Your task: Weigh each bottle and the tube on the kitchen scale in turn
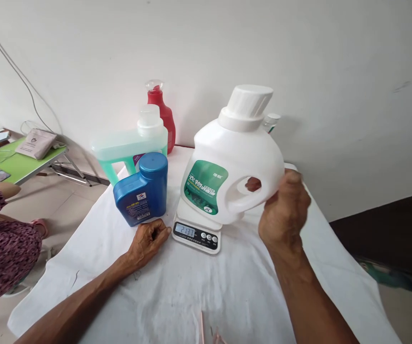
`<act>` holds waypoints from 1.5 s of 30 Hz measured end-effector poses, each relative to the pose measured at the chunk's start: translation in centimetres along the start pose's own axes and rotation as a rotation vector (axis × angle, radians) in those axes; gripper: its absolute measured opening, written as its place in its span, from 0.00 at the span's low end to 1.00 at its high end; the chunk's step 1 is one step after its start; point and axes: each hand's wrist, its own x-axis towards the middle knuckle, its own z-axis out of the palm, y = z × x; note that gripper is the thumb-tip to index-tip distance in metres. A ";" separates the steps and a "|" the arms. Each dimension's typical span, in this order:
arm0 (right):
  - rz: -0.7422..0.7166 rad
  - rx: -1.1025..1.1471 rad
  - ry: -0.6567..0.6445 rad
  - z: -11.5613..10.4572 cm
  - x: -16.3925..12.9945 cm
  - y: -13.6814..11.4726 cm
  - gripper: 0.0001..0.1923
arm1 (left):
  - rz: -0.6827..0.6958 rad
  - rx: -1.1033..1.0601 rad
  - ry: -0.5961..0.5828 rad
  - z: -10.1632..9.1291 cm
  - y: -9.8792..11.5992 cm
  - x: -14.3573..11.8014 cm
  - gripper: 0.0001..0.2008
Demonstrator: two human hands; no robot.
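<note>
A large white jug (209, 143) with a ribbed cap and a green label is over the kitchen scale (200, 237), leaning slightly. My right hand (286, 208) is closed around its handle, with fingertips showing through the handle hole. The jug hides most of the scale's platform, and I cannot tell how fully its base rests there. Digits that look like 2137 show on the scale's display. On the white cloth, my left hand (151, 241) lies with fingers curled and nothing visible in them, thumb at the scale's left edge. Just behind it stands a blue bottle (143, 191).
Behind the blue bottle are a translucent jug (120, 145) with green liquid and a red bottle (163, 112). A clear-capped container (272, 119) is partly hidden behind the white jug. At left, a person in patterned clothing (5, 243) sits near a green table (23, 165).
</note>
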 end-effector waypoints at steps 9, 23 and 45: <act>0.051 0.109 -0.248 0.5 1.1 -1.8 0.33 | -0.024 0.051 0.017 0.0 0.4 0.3 0.23; 0.087 0.294 0.084 0.5 4.2 -3.4 0.24 | -0.043 0.063 0.025 0.2 0.3 0.4 0.24; 0.018 -0.107 0.693 -10.1 22.7 5.6 0.20 | -0.067 0.099 0.050 0.6 0.4 0.3 0.25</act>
